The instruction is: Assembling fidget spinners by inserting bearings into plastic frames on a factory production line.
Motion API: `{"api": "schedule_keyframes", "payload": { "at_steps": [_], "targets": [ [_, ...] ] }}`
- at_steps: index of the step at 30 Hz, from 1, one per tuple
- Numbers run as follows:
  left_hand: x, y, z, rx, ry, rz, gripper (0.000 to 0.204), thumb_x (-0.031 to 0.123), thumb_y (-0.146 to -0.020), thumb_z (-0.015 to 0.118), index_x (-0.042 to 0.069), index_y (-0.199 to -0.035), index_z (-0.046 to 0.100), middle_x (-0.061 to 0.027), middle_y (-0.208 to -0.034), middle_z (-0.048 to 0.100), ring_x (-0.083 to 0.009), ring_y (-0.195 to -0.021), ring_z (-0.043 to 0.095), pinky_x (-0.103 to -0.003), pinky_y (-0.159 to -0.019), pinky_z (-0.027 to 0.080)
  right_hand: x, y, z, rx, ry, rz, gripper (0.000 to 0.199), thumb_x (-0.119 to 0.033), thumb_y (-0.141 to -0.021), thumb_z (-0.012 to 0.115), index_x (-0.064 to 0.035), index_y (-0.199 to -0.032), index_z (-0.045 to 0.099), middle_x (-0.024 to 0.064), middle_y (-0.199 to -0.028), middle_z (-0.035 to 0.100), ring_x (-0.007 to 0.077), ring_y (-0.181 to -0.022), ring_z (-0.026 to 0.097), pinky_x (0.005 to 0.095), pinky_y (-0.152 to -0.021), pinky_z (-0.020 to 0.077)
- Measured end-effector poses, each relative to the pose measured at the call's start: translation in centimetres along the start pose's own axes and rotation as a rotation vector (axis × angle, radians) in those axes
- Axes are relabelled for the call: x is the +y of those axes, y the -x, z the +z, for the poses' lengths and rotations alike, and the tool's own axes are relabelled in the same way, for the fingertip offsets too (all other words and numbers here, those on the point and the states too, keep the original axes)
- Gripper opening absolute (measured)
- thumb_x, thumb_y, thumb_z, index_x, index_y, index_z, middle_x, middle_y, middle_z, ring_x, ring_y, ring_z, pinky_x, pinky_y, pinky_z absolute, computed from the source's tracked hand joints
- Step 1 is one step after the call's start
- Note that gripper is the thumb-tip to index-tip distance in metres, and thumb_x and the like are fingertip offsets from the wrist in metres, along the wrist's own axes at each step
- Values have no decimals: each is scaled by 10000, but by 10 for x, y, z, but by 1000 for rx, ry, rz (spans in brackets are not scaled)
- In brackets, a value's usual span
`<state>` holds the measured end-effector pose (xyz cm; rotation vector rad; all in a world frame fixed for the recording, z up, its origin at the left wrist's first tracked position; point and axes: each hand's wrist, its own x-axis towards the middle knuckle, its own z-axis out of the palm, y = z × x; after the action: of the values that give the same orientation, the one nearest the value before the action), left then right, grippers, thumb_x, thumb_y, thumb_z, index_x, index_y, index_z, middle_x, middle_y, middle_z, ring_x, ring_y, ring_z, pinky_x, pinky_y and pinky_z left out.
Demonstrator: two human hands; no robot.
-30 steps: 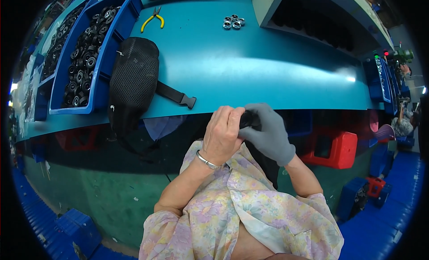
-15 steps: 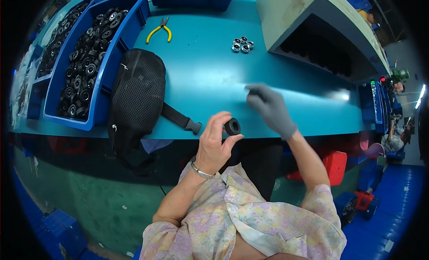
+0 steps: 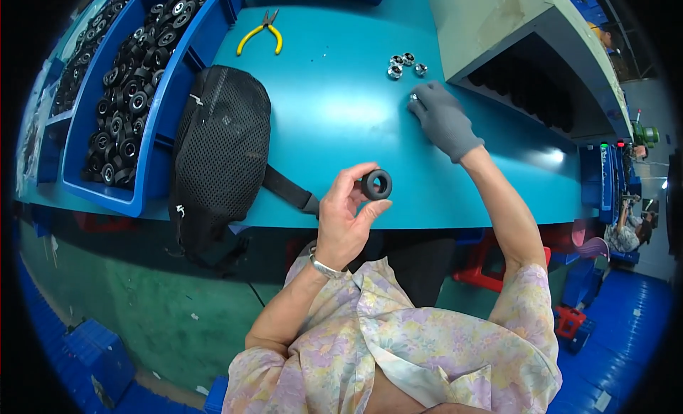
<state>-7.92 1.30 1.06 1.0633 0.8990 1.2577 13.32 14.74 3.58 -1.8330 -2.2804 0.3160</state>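
My bare left hand holds a black rubber ring between thumb and fingers, above the near edge of the table. The ring's round hole faces up toward me. Farther off to the right, my right hand wears a grey glove and has its fingertips pinched together. A bit of a small shiny silver hub shows at those fingertips; the rest of it is hidden by the glove. Several more silver hubs with dark centres lie loosely grouped just beyond the right hand.
Yellow-handled pliers lie at the back left. A black mesh waist bag rests against a blue bin full of black wheels. At the right stands a pale open-fronted box on the teal table.
My right hand has moved away to the hubs and closed on one, and the group has spread apart. My left hand still holds the ring, its hole turned more toward view.
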Motion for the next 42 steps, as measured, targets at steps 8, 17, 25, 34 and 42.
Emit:
{"api": "schedule_keyframes", "payload": {
  "at_steps": [8, 17, 25, 34, 42],
  "targets": [
    [-4, 7, 8, -65, 10, -84, 536, -72, -830, 681, -9, -1328, 493, -81, -1135, 613, -138, -997, 624, -284, -895, 525, -47, 107, -21, -120, -1195, 228, 150, -20, -870, 609, 18, -1013, 630, 43, -876, 623, 93, -749, 536, 247, -683, 462],
    [0, 36, 39, -155, -107, -49, 560, -97, -768, 679, 9, -1302, 548, -139, -1066, 689, -158, -893, 681, -294, -785, 551, -56, 169, -3, 156, -1117, -29, 116, 5, -854, 642, -17, -966, 665, 43, -961, 569, 108, -844, 557, 255, -704, 493],
    [12, 58, 54, -259, -235, 40, 488, 27, -825, 698, -1, -1290, 554, -166, -1080, 684, -201, -893, 695, -305, -763, 548, -54, 208, -7, 180, -1337, 165, 90, 4, -831, 667, -10, -918, 651, 30, -982, 580, 91, -861, 571, 237, -772, 487],
    [25, 75, 69, -298, -639, 320, 403, 53, -922, 596, -28, -1306, 503, -176, -999, 652, -219, -760, 644, -317, -668, 499, -67, 233, -7, 222, -1432, 259, 253, -51, -898, 624, 5, -1136, 562, 37, -1083, 596, 94, -948, 576, 257, -826, 488],
    [29, 90, 81, -276, -727, 362, 380, -20, -876, 549, -40, -1253, 506, -176, -892, 622, -257, -701, 625, -337, -644, 498, -70, 250, 8, 331, -1351, 181, 231, -32, -893, 578, 1, -1121, 563, 57, -1077, 560, 120, -940, 573, 266, -832, 483]
  ]
}}
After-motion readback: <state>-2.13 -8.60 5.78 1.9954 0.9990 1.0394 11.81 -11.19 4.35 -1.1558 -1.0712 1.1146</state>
